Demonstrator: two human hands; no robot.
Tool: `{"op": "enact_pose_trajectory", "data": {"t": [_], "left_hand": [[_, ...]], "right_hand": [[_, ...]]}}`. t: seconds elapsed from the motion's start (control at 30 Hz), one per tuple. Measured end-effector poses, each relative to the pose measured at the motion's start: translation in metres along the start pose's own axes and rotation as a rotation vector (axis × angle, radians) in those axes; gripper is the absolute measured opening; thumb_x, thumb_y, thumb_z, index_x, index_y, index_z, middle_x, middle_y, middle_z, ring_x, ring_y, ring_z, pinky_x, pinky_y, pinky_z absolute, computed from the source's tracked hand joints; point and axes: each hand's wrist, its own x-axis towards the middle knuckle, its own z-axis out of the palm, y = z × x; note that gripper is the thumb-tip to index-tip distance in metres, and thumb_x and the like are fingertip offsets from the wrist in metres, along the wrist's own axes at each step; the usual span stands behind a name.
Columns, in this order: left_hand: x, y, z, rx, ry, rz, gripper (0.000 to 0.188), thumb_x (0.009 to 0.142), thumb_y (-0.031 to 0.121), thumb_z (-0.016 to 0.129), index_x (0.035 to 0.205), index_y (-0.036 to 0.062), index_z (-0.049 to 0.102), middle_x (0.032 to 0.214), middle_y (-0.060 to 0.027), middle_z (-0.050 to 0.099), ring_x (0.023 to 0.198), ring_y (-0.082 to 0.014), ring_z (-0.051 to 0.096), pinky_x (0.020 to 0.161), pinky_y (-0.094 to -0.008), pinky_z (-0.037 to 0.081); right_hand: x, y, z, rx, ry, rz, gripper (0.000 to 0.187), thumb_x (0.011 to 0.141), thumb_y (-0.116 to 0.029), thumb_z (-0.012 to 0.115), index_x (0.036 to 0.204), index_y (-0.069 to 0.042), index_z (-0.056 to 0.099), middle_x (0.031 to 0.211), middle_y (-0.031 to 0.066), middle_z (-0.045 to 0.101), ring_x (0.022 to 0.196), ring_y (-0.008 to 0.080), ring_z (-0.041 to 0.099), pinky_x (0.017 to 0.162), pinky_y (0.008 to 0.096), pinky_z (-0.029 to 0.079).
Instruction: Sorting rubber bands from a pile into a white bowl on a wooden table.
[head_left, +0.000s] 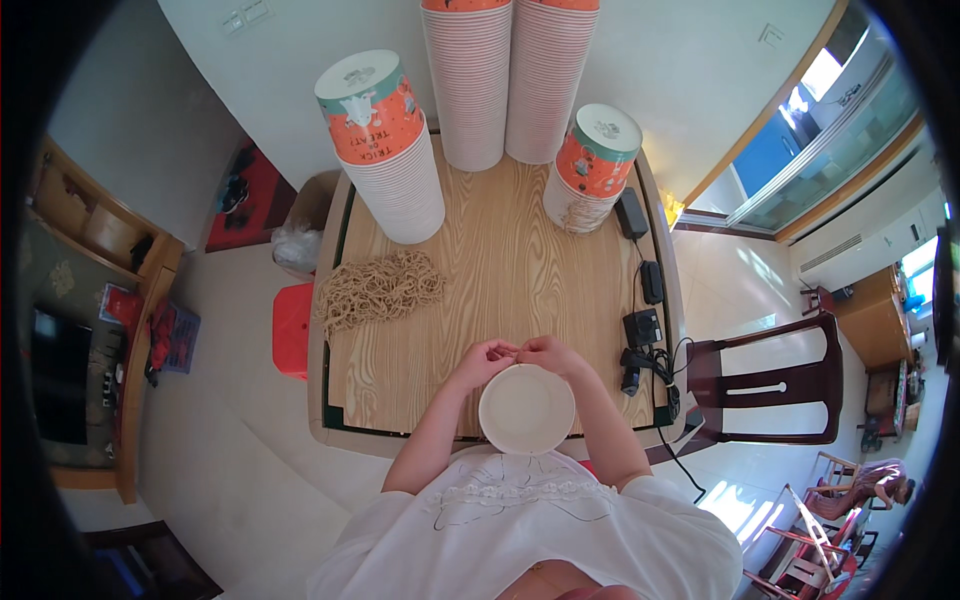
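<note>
A white paper bucket (pixel 527 412) is held close against my shirt at the table's near edge, its open mouth facing up. At its far rim, the fingers of my left hand (pixel 484 360) and my right hand (pixel 553 355) meet in a pinch. What lies between the fingertips is too small to make out. Beyond my left hand lies a tangled heap of tan twisted cord (pixel 382 290). To the far right stands a short stack of upside-down buckets (pixel 598 165), orange and green on top, with tan cord bunched near its lower rims.
A taller stack of nested buckets (pixel 385 150) stands at the far left, with two very tall stacks (pixel 468 95) (pixel 548 90) against the wall. Black power adapters and cables (pixel 645 335) line the table's right edge. A dark wooden chair (pixel 770 390) and a red stool (pixel 291 330) flank the table.
</note>
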Motion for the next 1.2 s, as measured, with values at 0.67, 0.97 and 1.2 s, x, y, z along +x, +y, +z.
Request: {"op": "enact_pose_trajectory", "data": {"t": [0.67,0.97,1.2], "left_hand": [[0.004,-0.007,-0.005,-0.036,0.074,0.05,0.01,0.076,0.005,0.058,0.086,0.002,0.06,0.075,-0.0022,0.061,0.068,-0.0082,0.056,0.06,-0.022,0.046],[0.004,-0.003,-0.003,-0.028,0.02,-0.089,0.008,0.077,0.005,0.057,0.083,0.002,0.059,0.074,-0.0025,0.06,0.065,-0.0084,0.056,0.056,-0.021,0.045],[0.002,-0.004,-0.005,-0.092,0.019,-0.126,0.009,0.076,0.005,0.058,0.085,0.0037,0.06,0.074,-0.0006,0.06,0.062,-0.0056,0.054,0.051,-0.0195,0.042]], "right_hand": [[0.003,0.002,0.001,-0.016,-0.012,-0.017,0.019,0.076,-0.021,0.059,0.078,-0.002,0.061,0.068,0.0019,0.057,0.064,0.0091,0.051,0.057,0.0239,0.043],[-0.001,-0.005,0.003,-0.031,0.005,-0.014,0.017,0.076,-0.019,0.059,0.075,-0.002,0.06,0.067,0.0018,0.058,0.063,0.0086,0.051,0.056,0.0235,0.043],[-0.005,-0.005,0.002,-0.018,0.029,0.003,0.016,0.075,-0.017,0.057,0.075,-0.002,0.06,0.066,0.0013,0.057,0.062,0.0082,0.051,0.055,0.023,0.042]]}}
